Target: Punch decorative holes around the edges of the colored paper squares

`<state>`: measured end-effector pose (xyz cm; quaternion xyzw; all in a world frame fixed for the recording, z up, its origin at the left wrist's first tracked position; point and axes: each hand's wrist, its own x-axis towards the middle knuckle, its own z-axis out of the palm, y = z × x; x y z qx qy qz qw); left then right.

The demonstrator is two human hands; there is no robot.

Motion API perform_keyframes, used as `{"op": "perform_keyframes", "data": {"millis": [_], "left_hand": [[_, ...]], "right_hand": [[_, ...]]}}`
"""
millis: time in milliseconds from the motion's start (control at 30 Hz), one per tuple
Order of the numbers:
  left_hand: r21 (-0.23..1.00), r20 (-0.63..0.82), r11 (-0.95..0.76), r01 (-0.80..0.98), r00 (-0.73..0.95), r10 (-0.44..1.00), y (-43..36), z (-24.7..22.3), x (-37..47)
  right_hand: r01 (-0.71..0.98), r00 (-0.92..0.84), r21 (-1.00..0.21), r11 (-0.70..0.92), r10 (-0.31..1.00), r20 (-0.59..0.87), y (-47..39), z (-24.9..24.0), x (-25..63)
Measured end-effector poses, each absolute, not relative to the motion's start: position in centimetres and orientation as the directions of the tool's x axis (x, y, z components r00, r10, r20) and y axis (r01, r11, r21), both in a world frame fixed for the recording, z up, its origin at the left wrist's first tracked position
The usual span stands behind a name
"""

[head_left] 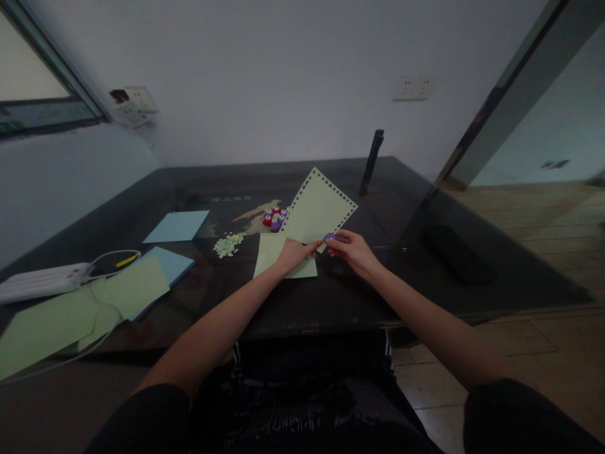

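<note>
A pale green sheet [317, 205] with small punched shapes along its edges is tilted up over the table, its lower corner between my hands. My left hand [296, 253] is closed on that sheet near the bottom. My right hand [350, 249] pinches a small purple punch [331, 238] at the sheet's lower right edge. Beneath my left hand lies another green sheet [267, 252], with marks along its top edge. Several red and purple punches [275, 218] stand behind it, partly hidden by the raised sheet. Small paper cutouts [228, 244] are heaped to the left.
A blue sheet [178, 226] lies on the dark table [283, 315]. Further left are more green sheets [51, 321], a white power strip [45, 282] and a cable. A black upright object [372, 162] stands at the back, and a dark flat object [456, 254] lies right.
</note>
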<state>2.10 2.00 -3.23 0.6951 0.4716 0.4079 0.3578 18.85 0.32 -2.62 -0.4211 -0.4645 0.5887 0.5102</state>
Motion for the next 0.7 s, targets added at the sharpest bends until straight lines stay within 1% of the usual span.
{"op": "perform_keyframes", "data": {"millis": [367, 567, 700], "left_hand": [[0.876, 0.235, -0.31, 0.371, 0.232, 0.944, 2.16, -3.43, 2.01], [0.871, 0.207, -0.28, 0.404, 0.215, 0.955, 2.12, -3.34, 2.19], [0.878, 0.203, -0.274, 0.393, 0.213, 0.956, 2.01, -3.32, 2.26]], "right_hand": [[-0.215, -0.118, -0.975, -0.055, 0.993, -0.031, 0.14, -2.27, 18.75], [-0.173, -0.111, -0.985, -0.027, 0.994, -0.008, 0.1, -2.28, 18.75], [-0.147, -0.105, -0.989, -0.002, 0.994, 0.014, 0.16, -2.39, 18.81]]}}
